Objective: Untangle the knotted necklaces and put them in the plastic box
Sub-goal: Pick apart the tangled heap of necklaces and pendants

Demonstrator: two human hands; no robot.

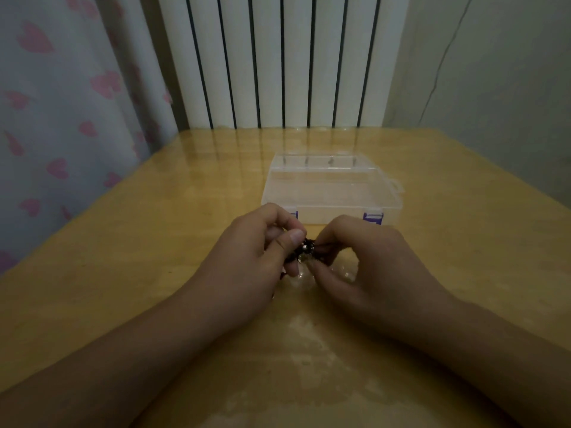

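Dark knotted necklaces (304, 251) sit at frame centre, pinched between left hand (256, 257) and right hand (367, 267) above the tabletop (123, 242); the clear plastic box (332, 188), closed, lies just behind.

The table (129, 230) looks like pale wood under a glossy, smooth coat that mirrors the radiator (278, 57) along its 12 o'clock edge; near the 6 o'clock edge the sheen turns blotchy. The box (332, 193) is clear, smooth plastic with 2 opaque purple plastic clasps (373, 217) on its near side. The knot (307, 250), at 6 o'clock from the box, is dark and beaded with small bright glints; its material is unclear. The radiator shows smooth, white ribs. At 9 o'clock hangs a soft, matt cloth curtain (61, 118) printed with pink shapes
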